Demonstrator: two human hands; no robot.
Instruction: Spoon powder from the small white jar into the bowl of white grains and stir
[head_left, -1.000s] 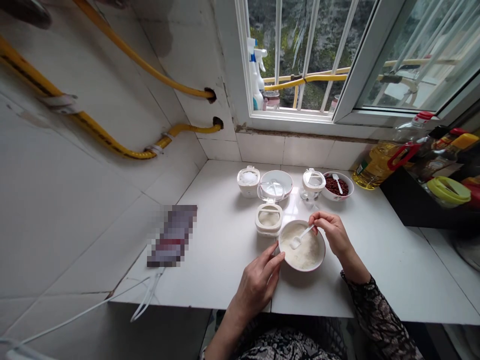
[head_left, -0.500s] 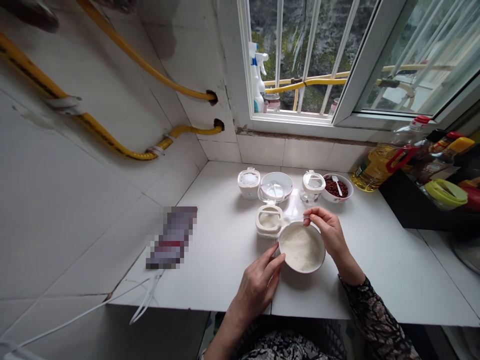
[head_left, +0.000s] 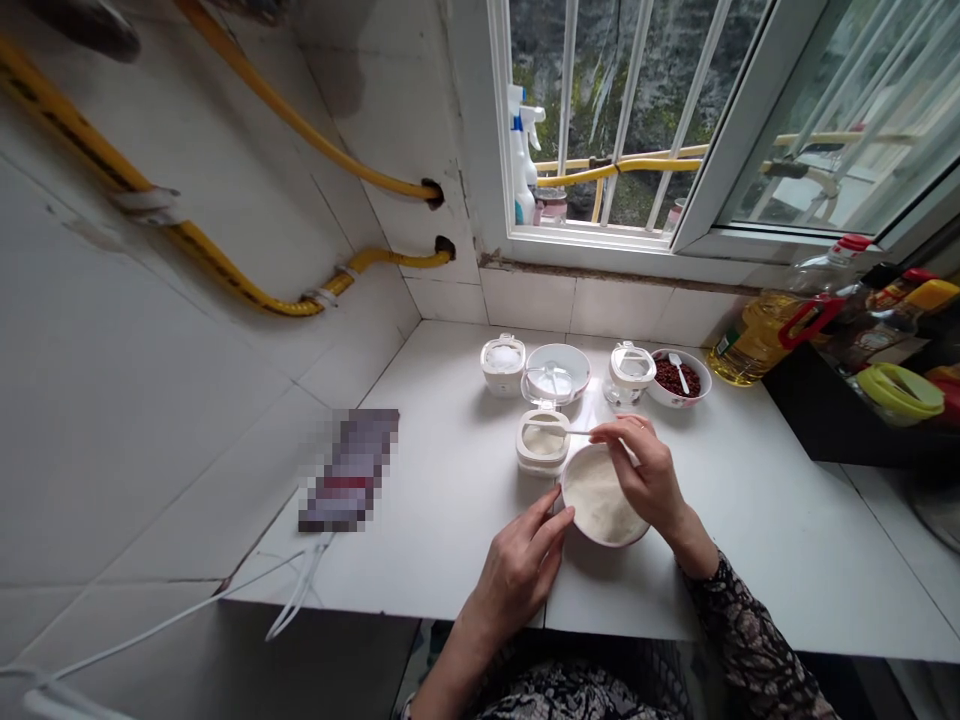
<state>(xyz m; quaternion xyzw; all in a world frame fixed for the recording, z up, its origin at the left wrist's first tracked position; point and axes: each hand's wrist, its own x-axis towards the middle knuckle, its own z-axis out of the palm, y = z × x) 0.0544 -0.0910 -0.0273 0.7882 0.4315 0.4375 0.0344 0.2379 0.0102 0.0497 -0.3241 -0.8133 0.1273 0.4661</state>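
Note:
A white bowl (head_left: 604,500) of pale, fine-grained stuff stands near the counter's front edge. My left hand (head_left: 521,560) grips its left rim between thumb and fingers. Above the bowl's far right side, my right hand (head_left: 646,470) pinches the handle of a small white spoon (head_left: 559,428). The spoon points left, its head over the mouth of an open square jar (head_left: 543,466) with pale contents. That jar's clear lid (head_left: 548,384) is tipped back, partly in front of an upright white bowl (head_left: 576,366).
Behind stand two more jars (head_left: 503,368) (head_left: 629,375) and a bowl of dark red beans (head_left: 688,399) with a white spoon. An oil bottle (head_left: 739,345) and a black box of bottles (head_left: 806,410) are at right. A blurred dark object (head_left: 351,470) and white cable (head_left: 295,600) lie left.
My right hand has moved left and slightly forward, bringing the spoon from the bowl's far edge to over the open jar. My left hand still holds the bowl. The view has shifted slightly.

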